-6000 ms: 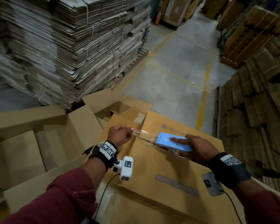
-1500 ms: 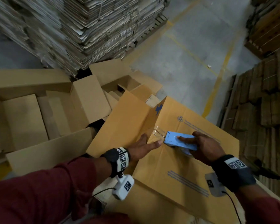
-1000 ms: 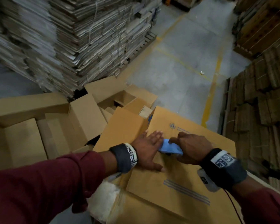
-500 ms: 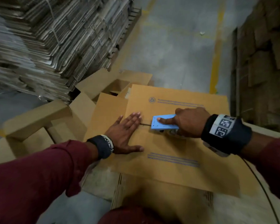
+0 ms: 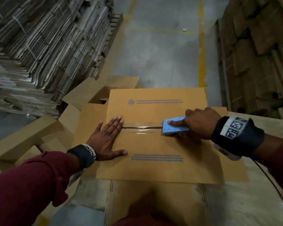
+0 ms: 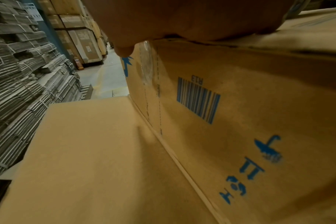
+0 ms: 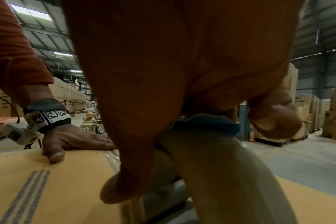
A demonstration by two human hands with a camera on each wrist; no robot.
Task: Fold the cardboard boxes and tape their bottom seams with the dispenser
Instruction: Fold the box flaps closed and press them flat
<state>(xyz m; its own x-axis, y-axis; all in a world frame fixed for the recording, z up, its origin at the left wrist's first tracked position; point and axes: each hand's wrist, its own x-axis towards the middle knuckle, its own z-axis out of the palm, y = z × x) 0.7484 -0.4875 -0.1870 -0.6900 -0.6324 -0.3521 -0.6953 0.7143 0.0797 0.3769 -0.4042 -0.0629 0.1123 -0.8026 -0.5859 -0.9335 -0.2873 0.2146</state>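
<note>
To the far left of the left hand, bundled stacks of flat cardboard [image 5: 44, 46] rise on a pallet, and open boxes [image 5: 31, 137] lie just beside that wrist. The left hand [image 5: 107, 138] lies flat with fingers straight and spread, palm pressed on the cardboard box [image 5: 153, 144], its fingertips at the left end of the centre seam [image 5: 142, 127]. The left wrist view adds what the head view hides: the box's side wall with a blue barcode [image 6: 199, 100], handling symbols, and an end of clear tape [image 6: 146, 66] running down over the edge below the fingertips [image 6: 125, 50].

Between the two hands, a strip of glossy tape covers the dark seam line. At its right end the right hand [image 5: 201, 123] grips the blue tape dispenser [image 5: 174, 127], index finger stretched along its top, the other fingers curled around its body. The right wrist view shows, from beneath, the thumb and fingers wrapped around the dispenser's blue edge [image 7: 205, 123] and pale roll, with the left hand [image 7: 75, 141] pressed flat beyond. To the right of the right hand, more cardboard stacks [image 5: 255, 51] line a grey floor [image 5: 162, 54] marked in yellow.
</note>
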